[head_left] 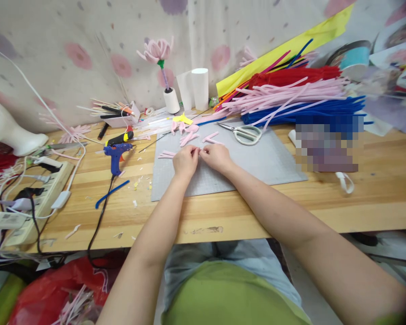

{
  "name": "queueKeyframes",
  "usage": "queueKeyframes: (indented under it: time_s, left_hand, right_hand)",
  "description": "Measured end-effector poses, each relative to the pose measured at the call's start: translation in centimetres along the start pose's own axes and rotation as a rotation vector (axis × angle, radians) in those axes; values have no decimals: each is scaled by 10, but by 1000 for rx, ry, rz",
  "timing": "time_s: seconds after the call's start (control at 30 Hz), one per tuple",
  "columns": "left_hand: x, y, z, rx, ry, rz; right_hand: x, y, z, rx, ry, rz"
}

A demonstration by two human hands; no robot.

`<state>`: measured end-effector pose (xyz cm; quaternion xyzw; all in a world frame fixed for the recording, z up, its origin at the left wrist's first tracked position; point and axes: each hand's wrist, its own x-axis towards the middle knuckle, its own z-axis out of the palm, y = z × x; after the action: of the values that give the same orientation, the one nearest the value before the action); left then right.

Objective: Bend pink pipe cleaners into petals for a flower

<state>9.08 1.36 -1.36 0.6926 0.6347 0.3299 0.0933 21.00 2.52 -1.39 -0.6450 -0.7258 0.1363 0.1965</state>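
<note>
Both of my hands meet over the grey cutting mat [257, 167], fingertips pinched together and almost touching. My left hand [186, 160] is closed, its thumb and fingers pressed on something small that they hide. Closed the same way, my right hand [216, 157] faces it; what it pinches cannot be made out. Short pink pipe cleaner pieces [167, 155] lie just left of the left hand. Beyond the hands are a folded pink pipe cleaner [210, 136], bent pink loops [189, 136] and a yellow pipe cleaner shape [183, 118]. Scissors [245, 134] with pale handles rest behind the right hand.
A blue glue gun [117, 155] stands left of the mat, its cord over the table edge. Pink, red and blue pipe cleaner bundles [291, 97] fill the back right. A pink flower [157, 52] rises from a white pot [171, 101]. A power strip [50, 198] lies far left.
</note>
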Motion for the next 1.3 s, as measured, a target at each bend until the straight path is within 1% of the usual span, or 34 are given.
queueKeyframes:
  time_s: [0.07, 0.17, 0.23, 0.37, 0.47, 0.53, 0.7, 0.77, 0.83, 0.97, 1.0, 1.07, 1.13, 1.3]
  left_hand:
    - [2, -7, 2, -101, -4, -27]
    - [5, -18, 3, -242, -44, -81]
    - [7, -22, 2, -248, -47, -134]
    - [10, -20, 0, -183, -24, -216]
    - [11, -19, 2, -182, -41, -244]
    - [12, -22, 5, -227, -57, -246]
    - [12, -31, 8, -510, -106, -256]
    - [11, -31, 7, -554, -109, -262]
    - [10, -29, 4, -460, -94, -240]
    - [12, -23, 0, -123, 7, -170]
    - [12, -22, 1, -83, 19, -170]
    - [14, -22, 2, -79, 10, -191]
    - [15, -24, 4, -165, -27, -233]
    - [15, -32, 6, -622, -159, -380]
  right_hand:
    - [1, 2, 0, 32, -11, -20]
    - [1, 4, 0, 110, -74, -73]
    - [0, 3, 0, 136, -97, -129]
    - [-1, 2, 2, 105, -54, -196]
    - [-1, 3, 3, 79, -39, -204]
    - [-2, 4, 3, 72, -37, -200]
    - [-2, 5, 0, 103, -52, -150]
    - [-2, 4, -1, 121, -63, -130]
    - [-2, 3, -1, 131, -76, -124]
    - [-3, 1, -1, 116, -64, -147]
    - [-3, 0, 0, 109, -57, -150]
    - [-3, 1, 0, 102, -45, -148]
    - [-4, 1, -1, 103, -45, -141]
    - [-3, 4, -3, 161, -118, -95]
